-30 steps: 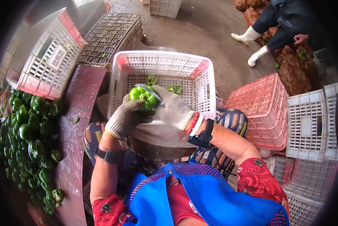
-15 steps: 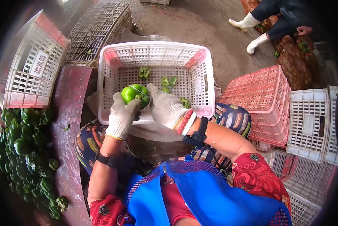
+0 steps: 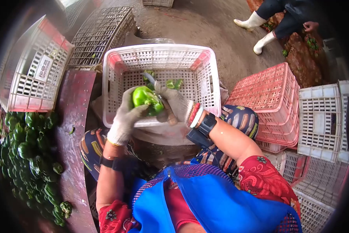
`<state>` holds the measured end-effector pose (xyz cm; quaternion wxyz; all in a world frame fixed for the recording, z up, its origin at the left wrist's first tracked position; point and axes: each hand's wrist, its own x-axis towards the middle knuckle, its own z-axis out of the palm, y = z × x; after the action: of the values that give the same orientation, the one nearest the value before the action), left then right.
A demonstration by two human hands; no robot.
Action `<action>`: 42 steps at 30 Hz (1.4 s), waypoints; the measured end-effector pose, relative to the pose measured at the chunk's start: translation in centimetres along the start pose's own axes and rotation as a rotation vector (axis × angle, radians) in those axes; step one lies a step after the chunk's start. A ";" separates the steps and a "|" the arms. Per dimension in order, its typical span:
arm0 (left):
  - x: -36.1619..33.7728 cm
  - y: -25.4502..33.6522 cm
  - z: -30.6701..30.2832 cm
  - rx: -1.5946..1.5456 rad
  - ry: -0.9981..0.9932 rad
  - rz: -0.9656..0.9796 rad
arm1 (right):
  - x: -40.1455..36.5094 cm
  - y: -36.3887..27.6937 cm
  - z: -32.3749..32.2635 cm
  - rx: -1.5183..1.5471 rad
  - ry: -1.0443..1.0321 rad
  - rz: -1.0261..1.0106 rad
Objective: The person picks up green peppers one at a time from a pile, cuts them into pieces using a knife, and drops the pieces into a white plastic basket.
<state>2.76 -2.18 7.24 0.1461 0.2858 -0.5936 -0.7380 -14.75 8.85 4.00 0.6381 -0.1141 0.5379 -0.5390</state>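
Note:
A bright green pepper (image 3: pixel 144 98) is held over the near part of a white and pink basket (image 3: pixel 159 47), with my gloved left hand (image 3: pixel 127 112) wrapped round its left side. At the pepper's right side is my gloved right hand (image 3: pixel 173 101), its fingers closed on a knife (image 3: pixel 149 77) whose blade points up and left. The pepper's right face looks cut or hollowed. Pieces of green pepper (image 3: pixel 174 83) lie on the basket floor beyond my hands, some partly hidden by the knife.
Many green peppers (image 3: pixel 26 149) lie left of a reddish board (image 3: pixel 75 128). Crates (image 3: pixel 38 70) stand at the left, stacked pink crates (image 3: pixel 261 89) and white crates (image 3: pixel 318 120) at the right. A person in white boots (image 3: pixel 264 42) is at the upper right.
The knife blade has swung out from the pepper and now points up and left. My right hand has turned and moved slightly lower and right. The pepper has turned, showing an opened side.

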 end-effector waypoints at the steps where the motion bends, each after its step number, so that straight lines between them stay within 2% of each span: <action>1: 0.3 0.3 0.6 -0.054 0.044 0.013 | 0.3 0.5 0.1 0.108 -0.009 -0.088; 2: 0.7 0.5 0.9 -0.110 0.091 0.029 | 0.4 0.6 -0.3 0.125 -0.024 -0.077; 4: 1.3 -0.2 0.0 0.031 0.126 -0.017 | 0.5 -0.3 -0.6 0.153 -0.058 -0.049; 5: 1.5 -0.5 -0.4 0.097 0.148 -0.040 | -0.7 -1.9 -1.8 -0.013 -0.160 -0.010; 8: 0.9 -0.7 0.5 0.043 0.138 -0.122 | 1.6 0.1 -0.7 -0.453 0.140 -0.755; 9: 1.0 -0.3 0.9 0.093 0.149 -0.169 | 1.1 -0.1 -0.4 -0.640 0.199 -0.679; 12: 2.2 -3.2 0.3 0.467 0.285 -0.123 | -0.8 0.1 1.4 -0.594 0.199 -0.572; 14: 1.5 -0.4 1.1 0.137 0.224 -0.275 | -1.3 -0.1 1.3 -0.460 0.133 -0.523; 16: 1.9 -1.5 0.2 0.047 0.104 -0.133 | -0.7 -1.0 -1.0 -0.079 -0.232 -0.052; 18: 1.5 -0.2 0.1 -0.013 0.014 -0.253 | -0.4 -1.0 -1.5 -0.142 -0.194 -0.090; 20: 2.0 -0.2 -0.5 0.070 -0.023 -0.255 | -0.3 -1.9 -0.9 -0.081 -0.313 -0.005; 22: 2.2 -1.3 -0.6 0.250 0.063 -0.188 | 1.2 -0.2 0.3 -0.064 -0.291 -0.228; 23: 2.5 -1.9 -0.9 0.350 0.073 -0.251 | 1.3 0.1 0.3 -0.227 -0.198 -0.357; 24: 2.6 -2.5 -1.0 0.447 0.087 -0.315 | 2.1 -0.1 1.1 -0.498 -0.013 -0.371; 26: 2.3 -3.8 -0.4 0.519 0.191 -0.244 | 1.1 0.3 1.0 -0.686 0.097 -0.347; 30: 2.6 -4.0 -1.8 0.387 0.097 -0.245 | 0.7 0.1 1.2 -0.675 0.113 -0.331; 31: 2.6 -3.8 -2.0 0.369 0.076 -0.257 | 0.7 -0.1 1.0 -0.628 0.073 -0.346; 34: 3.0 -3.9 -1.8 0.612 0.112 -0.120 | 0.2 -1.2 0.8 -0.590 -0.012 -0.129; 36: 2.2 -3.0 -2.1 0.460 0.085 -0.168 | -1.1 -1.8 0.9 -0.427 -0.065 -0.084; 39: 1.9 -2.9 -1.4 0.050 0.070 -0.156 | -2.7 -3.0 0.7 -0.383 -0.221 -0.152; 42: 1.6 -1.3 -1.7 0.119 0.009 -0.179 | -2.5 -2.8 0.3 -0.297 -0.293 -0.079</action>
<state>2.64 -4.11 5.41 0.0653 0.3492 -0.6077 -0.7103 -15.68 9.66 7.56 0.6642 -0.3050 0.5078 -0.4560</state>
